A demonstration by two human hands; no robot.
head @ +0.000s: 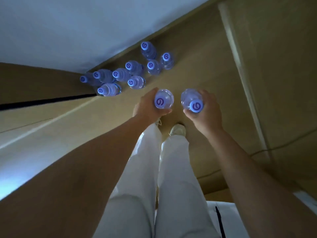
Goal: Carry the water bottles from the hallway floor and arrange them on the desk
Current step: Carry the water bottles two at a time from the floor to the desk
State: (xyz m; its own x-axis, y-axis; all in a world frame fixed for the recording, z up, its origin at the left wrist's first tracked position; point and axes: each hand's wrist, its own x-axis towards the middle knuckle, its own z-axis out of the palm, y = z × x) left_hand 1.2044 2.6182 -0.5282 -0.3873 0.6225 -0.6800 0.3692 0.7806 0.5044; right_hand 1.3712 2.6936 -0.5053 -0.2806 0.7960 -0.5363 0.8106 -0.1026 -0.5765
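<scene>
Left hand (147,107) is wrapped round the body of one water bottle (163,100), fingers curled on the far side, thumb along the near side; bottle upright, blue cap w/ spiral logo facing the camera. Right hand (205,109) grips a second bottle (191,100) the same way, this one tilted a bit so the cap leans toward the person. Both bottles are held above the floor, near each other but apart, roughly over the person's feet.

Rest of the bottles, 9 by my count, stand in a loose cluster (127,71) on the tan hallway floor (197,54), beyond the hands and to the left, along the base of a white wall (68,31). All upright w/ blue caps. Two at the left end sit right in the corner where the wall meets a brown panel (34,79), prob. a door, though the edge is too dark to be sure. Several touch or nearly touch; the three at the far right form their own small group, w/ one more just behind them by the wall.

Below the hands: white trousers (145,169) and a pale shoe (178,129) on the floor. Bare forearms reach down from both lower corners. Lighting dim, blue-ish.
</scene>
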